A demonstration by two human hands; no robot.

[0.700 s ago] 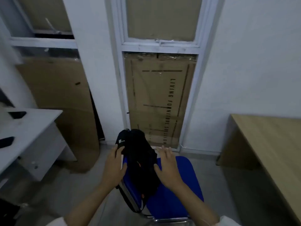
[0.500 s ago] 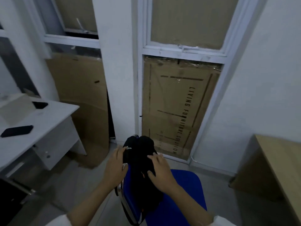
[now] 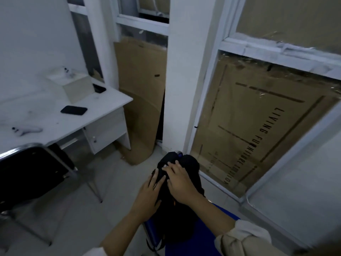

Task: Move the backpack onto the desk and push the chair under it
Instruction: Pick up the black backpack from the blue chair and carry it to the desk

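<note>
The soft black fabric backpack [image 3: 177, 204], upright on the blue padded chair [image 3: 208, 235], is pressed by the spread-fingered left hand [image 3: 149, 196] and right hand [image 3: 181, 183]; ungripped, it could slump off the chair when lifted.

Dim, bluish, even indoor light with no visible source and no hard shadows; the black backpack [image 3: 177, 204] is so underexposed that its surface detail is lost, and the black chair [image 3: 35, 170] at lower left is nearly as dark. Faint glare lies on the plastic film over the cardboard sheet [image 3: 258, 126] behind the window frame, and the white desk [image 3: 103, 106] reads pale and washed out, its small items soft. Wide-angle distortion bends and tilts the window frames and pillar toward the picture edges, and slight motion blur softens the whole frame, most at the lower right corner.
</note>
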